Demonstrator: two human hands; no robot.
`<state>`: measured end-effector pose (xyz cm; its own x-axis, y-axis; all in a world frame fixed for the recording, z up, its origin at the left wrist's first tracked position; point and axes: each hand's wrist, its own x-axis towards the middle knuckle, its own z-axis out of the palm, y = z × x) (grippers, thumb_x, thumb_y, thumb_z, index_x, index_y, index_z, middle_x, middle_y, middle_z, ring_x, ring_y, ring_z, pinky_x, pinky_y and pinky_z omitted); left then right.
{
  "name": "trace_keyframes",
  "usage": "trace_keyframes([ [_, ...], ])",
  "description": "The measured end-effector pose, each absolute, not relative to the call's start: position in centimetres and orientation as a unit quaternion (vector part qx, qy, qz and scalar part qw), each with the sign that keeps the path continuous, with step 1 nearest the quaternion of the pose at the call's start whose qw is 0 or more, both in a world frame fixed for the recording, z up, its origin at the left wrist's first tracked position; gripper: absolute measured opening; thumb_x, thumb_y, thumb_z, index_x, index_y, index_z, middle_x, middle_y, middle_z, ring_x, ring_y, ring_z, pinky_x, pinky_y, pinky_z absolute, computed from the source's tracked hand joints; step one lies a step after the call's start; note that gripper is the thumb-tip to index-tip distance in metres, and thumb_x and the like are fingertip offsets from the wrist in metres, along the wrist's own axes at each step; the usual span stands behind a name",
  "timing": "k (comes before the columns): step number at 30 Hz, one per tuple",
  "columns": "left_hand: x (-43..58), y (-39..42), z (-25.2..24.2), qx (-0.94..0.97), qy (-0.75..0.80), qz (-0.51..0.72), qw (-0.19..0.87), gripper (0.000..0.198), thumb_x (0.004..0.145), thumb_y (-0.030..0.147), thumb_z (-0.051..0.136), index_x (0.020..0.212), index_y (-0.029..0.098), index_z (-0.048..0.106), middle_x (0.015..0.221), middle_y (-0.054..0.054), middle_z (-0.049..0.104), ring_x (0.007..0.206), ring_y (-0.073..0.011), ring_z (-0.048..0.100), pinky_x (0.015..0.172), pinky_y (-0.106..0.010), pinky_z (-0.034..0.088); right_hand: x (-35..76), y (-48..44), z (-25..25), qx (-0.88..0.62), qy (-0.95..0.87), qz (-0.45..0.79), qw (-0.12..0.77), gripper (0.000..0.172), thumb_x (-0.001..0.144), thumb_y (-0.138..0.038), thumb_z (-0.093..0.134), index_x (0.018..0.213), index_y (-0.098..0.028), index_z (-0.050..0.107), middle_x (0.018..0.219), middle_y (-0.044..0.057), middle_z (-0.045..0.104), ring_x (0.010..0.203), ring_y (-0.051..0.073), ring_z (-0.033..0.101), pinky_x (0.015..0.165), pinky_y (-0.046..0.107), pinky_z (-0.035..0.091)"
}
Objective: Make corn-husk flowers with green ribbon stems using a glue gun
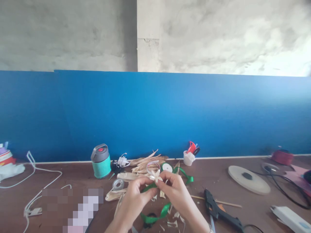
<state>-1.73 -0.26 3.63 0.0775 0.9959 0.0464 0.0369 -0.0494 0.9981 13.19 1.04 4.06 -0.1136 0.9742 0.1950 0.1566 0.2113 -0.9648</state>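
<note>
Brown worktop point(77, 178), blue partition point(150, 113) behind. Left hand point(139, 191) and right hand point(173, 189) both pinch a pale flower point(156, 176); green ribbon point(161, 214) below, glue gun point(213, 205) rightward.

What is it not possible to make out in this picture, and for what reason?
All in the head view:
Flower: underside, hidden by the left hand and right hand.
Glue gun: far end of its cord, cut off by the bottom edge.
Dark object: what it is, cut off by the right edge.
Lower left: whatever the pixelation covers.
</note>
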Motion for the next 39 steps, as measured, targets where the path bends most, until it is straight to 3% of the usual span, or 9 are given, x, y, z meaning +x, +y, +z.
trace_keyframes([
  [5, -1.6, 0.1, 3.3, 0.571, 0.465, 0.477, 0.48, 0.01, 0.064, 0.027, 0.07, 0.068, 0.019, 0.067, 0.074, -0.002, 0.064, 0.075, -0.0214, 0.056, 0.065, -0.027, 0.04, 13.1, 1.1, 4.0, -0.475, -0.6, 0.431, 0.478, 0.014, 0.065, -0.023, 0.066, 0.055, -0.016, 0.059, 0.054, -0.003, 0.051, 0.051, 0.01, 0.04, 0.047, 0.024, 0.028],
  [12, -1.9, -0.1, 3.3, 0.552, 0.471, 0.458, 0.514, 0.014, 0.065, 0.03, 0.069, 0.062, 0.019, 0.061, 0.058, 0.004, 0.053, 0.059, -0.0143, 0.046, 0.056, -0.024, 0.031, 13.0, 1.2, 3.9, -0.456, -0.562, 0.508, 0.467, 0.017, 0.062, -0.026, 0.068, 0.054, -0.016, 0.057, 0.048, -0.005, 0.046, 0.046, 0.007, 0.032, 0.045, 0.023, 0.021],
  [16, -2.1, -0.2, 3.4, 0.536, 0.471, 0.438, 0.547, 0.016, 0.065, 0.031, 0.068, 0.061, 0.019, 0.059, 0.057, 0.004, 0.051, 0.057, -0.0131, 0.044, 0.055, -0.023, 0.03, 13.0, 1.0, 4.1, -0.443, -0.559, 0.526, 0.464, 0.019, 0.062, -0.027, 0.069, 0.054, -0.015, 0.057, 0.047, -0.005, 0.045, 0.046, 0.007, 0.032, 0.047, 0.024, 0.019],
  [28, -1.8, -0.2, 3.5, 0.605, 0.472, 0.432, 0.474, 0.019, 0.068, 0.029, 0.06, 0.055, 0.018, 0.049, 0.052, 0.006, 0.041, 0.051, -0.0104, 0.035, 0.049, -0.022, 0.026, 12.7, 0.7, 4.0, -0.449, -0.551, 0.518, 0.475, 0.016, 0.06, -0.024, 0.067, 0.054, -0.015, 0.056, 0.047, -0.004, 0.047, 0.046, 0.007, 0.033, 0.046, 0.022, 0.021],
  [34, -0.8, -0.4, 3.2, 0.592, 0.473, 0.503, 0.415, 0.015, 0.063, 0.021, 0.056, 0.054, 0.019, 0.044, 0.05, 0.007, 0.037, 0.05, -0.0095, 0.033, 0.048, -0.021, 0.027, 12.2, 0.8, 3.8, -0.441, -0.495, 0.548, 0.511, 0.023, 0.056, -0.029, 0.073, 0.054, -0.015, 0.056, 0.047, -0.005, 0.051, 0.044, 0.006, 0.035, 0.045, 0.021, 0.024],
  [39, -0.3, -0.7, 3.4, 0.561, 0.469, 0.523, 0.437, 0.019, 0.063, 0.023, 0.057, 0.051, 0.019, 0.043, 0.049, 0.007, 0.035, 0.05, -0.0091, 0.032, 0.048, -0.021, 0.026, 12.1, 0.5, 4.1, -0.411, -0.457, 0.588, 0.526, 0.028, 0.052, -0.032, 0.079, 0.055, -0.015, 0.057, 0.05, -0.004, 0.054, 0.044, 0.006, 0.036, 0.046, 0.021, 0.025],
])
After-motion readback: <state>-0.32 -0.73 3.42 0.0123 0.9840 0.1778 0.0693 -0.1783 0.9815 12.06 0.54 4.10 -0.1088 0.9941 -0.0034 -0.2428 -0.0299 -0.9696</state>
